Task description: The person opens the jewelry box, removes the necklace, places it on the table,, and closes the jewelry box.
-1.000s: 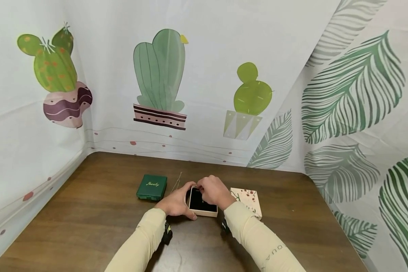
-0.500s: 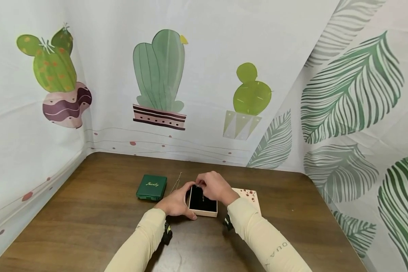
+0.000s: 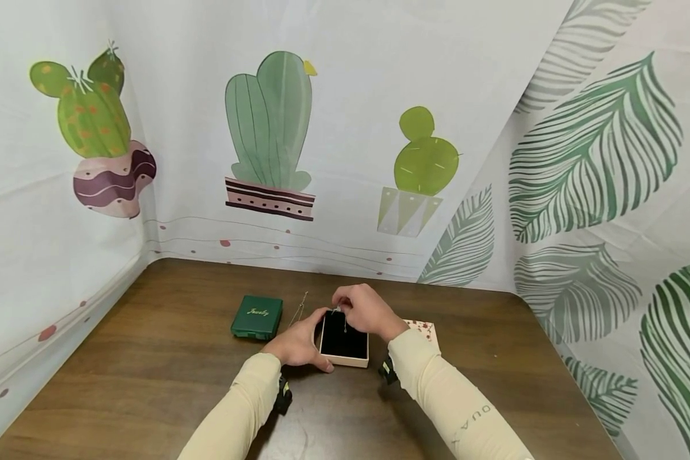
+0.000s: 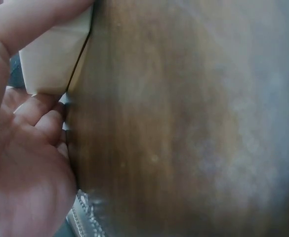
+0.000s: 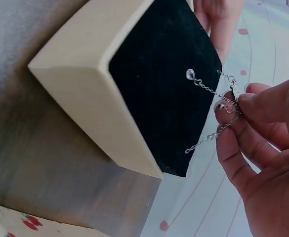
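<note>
A cream jewelry box [image 3: 345, 362] with a black padded insert [image 3: 339, 338] stands mid-table in the head view. My left hand [image 3: 299, 342] grips its left side, thumb at the near edge and fingers toward the far end; the left wrist view shows the box wall [image 4: 55, 57] between thumb and fingers. Above the far right corner, my right hand [image 3: 369, 312] pinches a silver jewelry chain [image 5: 211, 137] between thumb and fingertips. Its loose ends hang over the black pad, one ending in a clear drop bead [image 5: 190, 74]. Whether the chain touches the pad, I cannot tell.
A green case [image 3: 257, 315] marked "Jewelry" stands to the left. Between it and my left hand lies another thin chain [image 3: 301, 308]. A floral-patterned cream lid [image 3: 422, 330] lies right of the box, partly behind my right forearm. Printed cloth walls [image 3: 345, 128] border the wooden table [image 3: 167, 338].
My right hand has moved slightly up and away from the box's middle, drawing the chain toward the far edge. More of the black insert shows. The left hand and box have stayed put.
</note>
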Motion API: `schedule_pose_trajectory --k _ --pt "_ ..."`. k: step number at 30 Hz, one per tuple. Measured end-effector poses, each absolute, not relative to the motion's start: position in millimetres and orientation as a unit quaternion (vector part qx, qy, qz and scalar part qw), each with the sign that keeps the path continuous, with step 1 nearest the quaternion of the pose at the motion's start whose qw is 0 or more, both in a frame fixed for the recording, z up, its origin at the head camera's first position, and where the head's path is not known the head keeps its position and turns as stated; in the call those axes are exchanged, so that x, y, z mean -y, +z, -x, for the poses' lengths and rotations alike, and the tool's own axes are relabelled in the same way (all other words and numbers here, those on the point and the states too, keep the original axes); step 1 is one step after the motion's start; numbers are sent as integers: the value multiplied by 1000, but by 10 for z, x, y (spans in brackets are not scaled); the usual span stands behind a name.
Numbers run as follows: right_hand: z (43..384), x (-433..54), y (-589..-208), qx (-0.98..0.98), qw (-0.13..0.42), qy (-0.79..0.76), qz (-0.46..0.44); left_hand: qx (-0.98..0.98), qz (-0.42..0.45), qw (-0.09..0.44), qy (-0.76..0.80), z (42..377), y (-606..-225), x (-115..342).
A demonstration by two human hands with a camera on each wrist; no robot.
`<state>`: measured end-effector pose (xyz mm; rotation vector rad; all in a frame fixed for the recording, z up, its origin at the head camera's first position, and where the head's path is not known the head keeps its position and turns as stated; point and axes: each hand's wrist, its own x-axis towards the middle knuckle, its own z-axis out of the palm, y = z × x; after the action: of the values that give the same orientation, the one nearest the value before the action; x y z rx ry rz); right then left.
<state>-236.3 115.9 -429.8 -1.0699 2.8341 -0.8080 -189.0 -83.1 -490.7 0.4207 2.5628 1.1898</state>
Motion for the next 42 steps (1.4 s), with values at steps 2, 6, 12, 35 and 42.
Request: schedule_pose_trajectory --k 2,6,12,35,42 --pt "2371 -1161 -4285 -903 11 -266 336 -889 -146 142 411 1895 -4915 831" --pt "2364 -1160 -4237 -902 17 -276 332 -888 -146 142 411 1901 -4927 828" --pt "2340 -1166 -4176 -900 23 -288 326 -886 -149 141 416 1904 -4935 830" --pt "2269 -1187 -4100 -890 15 -316 329 -884 -151 146 418 1883 -4913 823" --pt "2251 -1200 -4136 -888 27 -315 335 -887 -156 142 410 1870 -4915 818"
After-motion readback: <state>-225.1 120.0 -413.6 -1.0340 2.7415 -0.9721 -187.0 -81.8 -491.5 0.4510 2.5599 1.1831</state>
